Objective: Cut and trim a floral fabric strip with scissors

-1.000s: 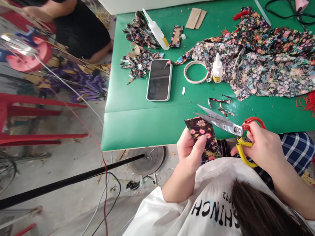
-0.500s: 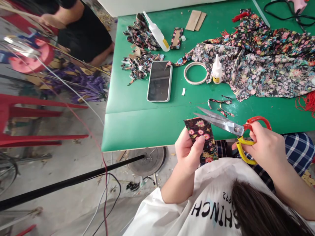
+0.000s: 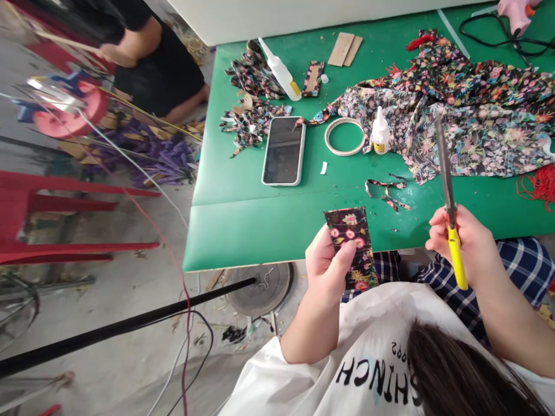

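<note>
Between the thumb and fingers of my left hand (image 3: 327, 260) is a dark rectangular piece of floral fabric (image 3: 362, 248), held over the table's front edge. My right hand (image 3: 466, 242) grips a pair of scissors (image 3: 446, 173) with red and yellow handles. Their blades look closed and point away from me, well to the right of the fabric piece. Thin floral fabric scraps (image 3: 390, 188) lie on the table between my hands. Beyond them stand a small white glue bottle (image 3: 380, 134) and a ring of tape (image 3: 327, 141).
A phone (image 3: 282, 153) lies on the green table (image 3: 234, 231) near fabric scraps (image 3: 247, 124) and a larger glue bottle (image 3: 281, 72). Floral cloth (image 3: 472, 133) spreads across the right side. A pink glue gun (image 3: 515, 17) sits far right. Another person (image 3: 151, 63) is at upper left.
My right hand has turned and moved right, bringing the scissors away from the fabric piece. The blades, spread before, now look closed. My left hand keeps its hold on the fabric.
</note>
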The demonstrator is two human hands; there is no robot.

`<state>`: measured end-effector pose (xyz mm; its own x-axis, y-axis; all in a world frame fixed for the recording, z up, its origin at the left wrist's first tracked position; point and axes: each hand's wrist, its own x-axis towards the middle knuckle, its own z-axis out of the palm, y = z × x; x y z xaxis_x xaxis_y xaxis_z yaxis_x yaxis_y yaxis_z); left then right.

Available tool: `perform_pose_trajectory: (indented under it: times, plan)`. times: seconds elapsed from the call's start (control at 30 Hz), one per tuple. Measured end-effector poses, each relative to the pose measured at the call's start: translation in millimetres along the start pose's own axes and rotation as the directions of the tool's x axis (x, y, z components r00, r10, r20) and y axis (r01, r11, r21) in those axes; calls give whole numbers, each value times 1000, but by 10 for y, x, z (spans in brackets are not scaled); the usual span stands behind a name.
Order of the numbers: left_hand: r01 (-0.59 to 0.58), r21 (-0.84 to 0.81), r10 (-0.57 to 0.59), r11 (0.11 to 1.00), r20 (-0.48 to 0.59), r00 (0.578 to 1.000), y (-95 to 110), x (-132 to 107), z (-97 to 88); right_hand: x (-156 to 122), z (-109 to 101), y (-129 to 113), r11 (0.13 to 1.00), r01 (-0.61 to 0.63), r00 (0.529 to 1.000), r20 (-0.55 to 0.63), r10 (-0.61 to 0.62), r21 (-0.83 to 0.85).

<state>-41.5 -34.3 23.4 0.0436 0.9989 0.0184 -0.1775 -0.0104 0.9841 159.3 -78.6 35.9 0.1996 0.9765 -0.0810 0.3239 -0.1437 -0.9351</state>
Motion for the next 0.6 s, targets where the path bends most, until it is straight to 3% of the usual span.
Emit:
perform_pose_trajectory:
  times: [0.07, 0.13, 0.23, 0.4, 0.6]
  plan:
    - [61, -18, -60, 998, 54, 997, 1, 10, 9, 114, 44, -92, 984, -38, 998, 64, 27, 175]
    - [86, -10, -84, 996, 132, 988, -14, 25, 25, 245, 111, -212, 954, -13, 990, 137, -29, 301]
    - [58, 76, -74, 995, 227, 971, -37, 51, 63, 407, 232, -364, 911, 46, 988, 115, -101, 411]
    - [57, 247, -110, 967, 207, 972, -15, 83, 130, 506, 351, -414, 965, 89, 996, 5, -93, 248]
    - [17, 361, -104, 932, 222, 970, 38, 112, 145, 632, 331, -285, 949, 103, 989, 70, -129, 296]
